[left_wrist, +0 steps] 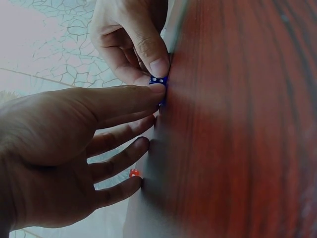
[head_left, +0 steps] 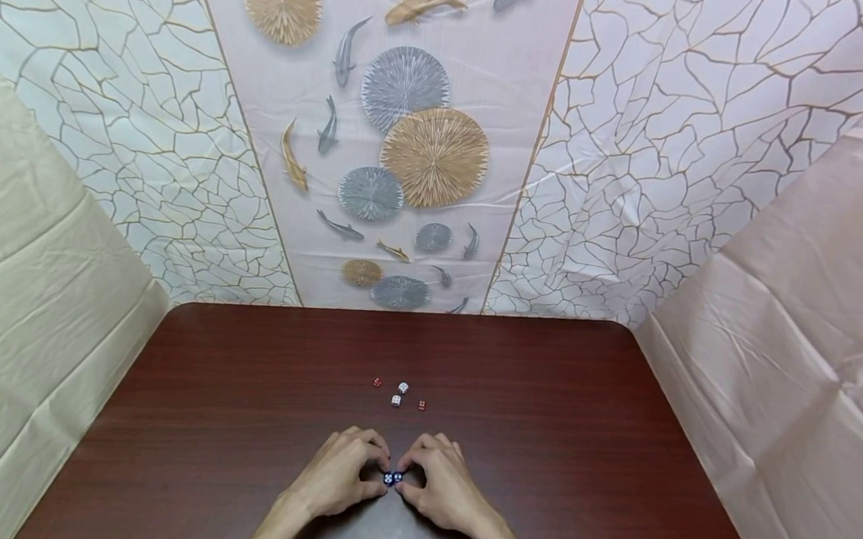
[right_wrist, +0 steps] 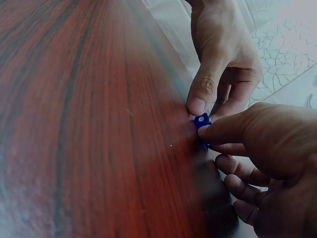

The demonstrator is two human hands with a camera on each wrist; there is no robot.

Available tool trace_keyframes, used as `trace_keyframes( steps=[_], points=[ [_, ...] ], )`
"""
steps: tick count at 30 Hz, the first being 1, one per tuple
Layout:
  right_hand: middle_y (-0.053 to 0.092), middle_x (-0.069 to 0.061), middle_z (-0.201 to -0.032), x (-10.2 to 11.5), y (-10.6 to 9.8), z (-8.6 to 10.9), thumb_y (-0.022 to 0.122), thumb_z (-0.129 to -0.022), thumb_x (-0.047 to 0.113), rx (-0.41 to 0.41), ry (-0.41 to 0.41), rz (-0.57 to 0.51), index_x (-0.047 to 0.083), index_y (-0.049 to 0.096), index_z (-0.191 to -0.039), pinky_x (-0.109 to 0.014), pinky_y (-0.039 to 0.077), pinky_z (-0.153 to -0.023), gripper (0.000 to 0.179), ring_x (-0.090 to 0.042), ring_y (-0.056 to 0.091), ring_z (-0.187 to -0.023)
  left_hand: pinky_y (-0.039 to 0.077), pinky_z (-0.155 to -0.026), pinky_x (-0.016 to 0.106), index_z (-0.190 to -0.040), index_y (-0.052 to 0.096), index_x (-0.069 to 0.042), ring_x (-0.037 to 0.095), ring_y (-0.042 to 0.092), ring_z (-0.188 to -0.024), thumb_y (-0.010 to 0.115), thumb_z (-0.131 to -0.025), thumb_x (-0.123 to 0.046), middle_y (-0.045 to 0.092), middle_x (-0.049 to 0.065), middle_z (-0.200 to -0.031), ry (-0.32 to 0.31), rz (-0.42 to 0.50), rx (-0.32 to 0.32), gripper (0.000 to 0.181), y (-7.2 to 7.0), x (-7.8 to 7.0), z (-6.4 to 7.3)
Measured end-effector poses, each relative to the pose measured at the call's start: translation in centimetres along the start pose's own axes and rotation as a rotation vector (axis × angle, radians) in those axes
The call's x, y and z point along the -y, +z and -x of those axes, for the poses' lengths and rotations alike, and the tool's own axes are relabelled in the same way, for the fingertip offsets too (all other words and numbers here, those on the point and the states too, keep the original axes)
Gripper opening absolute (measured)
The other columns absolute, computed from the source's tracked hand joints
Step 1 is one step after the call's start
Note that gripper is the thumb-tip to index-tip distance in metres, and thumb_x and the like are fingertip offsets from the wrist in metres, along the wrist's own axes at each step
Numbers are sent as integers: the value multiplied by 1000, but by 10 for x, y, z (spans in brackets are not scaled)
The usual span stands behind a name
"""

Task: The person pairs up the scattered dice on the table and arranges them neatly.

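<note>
Two blue dice with white pips sit side by side near the front of the table. My left hand point(head_left: 340, 469) pinches the left blue die point(head_left: 388, 479) between thumb and index finger. From the other side, my right hand point(head_left: 441, 481) pinches the right blue die point(head_left: 398, 477) the same way. The two dice appear to touch each other. In the left wrist view a blue die point(left_wrist: 158, 80) shows between the two thumbs, its lower part hidden by fingers. The right wrist view also shows a blue die point(right_wrist: 202, 119) by the thumb tips.
Beyond the hands lie two white dice point(head_left: 395, 401) and two red dice, one at the left point(head_left: 377, 382) and one at the right point(head_left: 422, 405). They rest on the dark reddish wooden table point(head_left: 244, 373). Patterned cloth point(head_left: 433, 245) hangs behind the table's far edge.
</note>
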State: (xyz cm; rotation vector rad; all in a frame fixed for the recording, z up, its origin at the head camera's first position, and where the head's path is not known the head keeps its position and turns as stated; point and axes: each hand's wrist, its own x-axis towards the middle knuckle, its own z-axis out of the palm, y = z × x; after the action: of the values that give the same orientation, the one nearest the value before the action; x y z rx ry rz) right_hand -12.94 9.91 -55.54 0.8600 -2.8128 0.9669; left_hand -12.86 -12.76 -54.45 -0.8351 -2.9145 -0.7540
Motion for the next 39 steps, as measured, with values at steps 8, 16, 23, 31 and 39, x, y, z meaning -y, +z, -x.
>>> trace_keyframes(
  steps=[8, 16, 23, 31, 39],
  points=[
    [74, 8, -102, 0, -1, 0, 95, -86, 17, 11, 10, -5, 17, 85, -100, -35, 45, -94, 17, -10, 61, -105, 58, -98, 49, -101, 85, -22, 17, 72, -113, 100, -84, -33, 79, -10, -115, -1, 6, -3, 25, 0, 0, 0],
    [73, 8, -102, 0, -1, 1, 96, -86, 18, 4, 9, 3, 17, 85, -100, -35, 46, -93, 18, -10, 62, -105, 58, -97, 47, -106, 84, -22, 17, 72, -114, 98, -86, -37, 79, -11, -117, -3, 31, 17, 28, -4, 0, 0],
    [72, 7, -101, -1, -1, 0, 95, -86, 16, 6, 14, -8, 17, 84, -101, -32, 43, -90, 18, -9, 59, -103, 59, -100, 51, -111, 84, -21, 19, 72, -117, 97, -88, -37, 79, -9, -122, -15, 49, 50, 31, -8, -1, 1],
    [73, 8, -101, 0, 0, 0, 95, -86, 18, -1, 5, -2, 18, 85, -101, -33, 44, -91, 18, -9, 60, -103, 60, -101, 51, -122, 81, -21, 19, 74, -120, 92, -93, -44, 79, -8, -124, 0, 61, 32, 38, -14, -2, 4],
    [73, 7, -101, -1, 0, 1, 96, -85, 17, -7, -2, 2, 17, 84, -99, -33, 45, -91, 18, -9, 60, -103, 61, -104, 52, -128, 80, -16, 21, 75, -121, 92, -93, -43, 80, -2, -128, -1, 60, -18, 46, -22, 0, 5]
  ],
)
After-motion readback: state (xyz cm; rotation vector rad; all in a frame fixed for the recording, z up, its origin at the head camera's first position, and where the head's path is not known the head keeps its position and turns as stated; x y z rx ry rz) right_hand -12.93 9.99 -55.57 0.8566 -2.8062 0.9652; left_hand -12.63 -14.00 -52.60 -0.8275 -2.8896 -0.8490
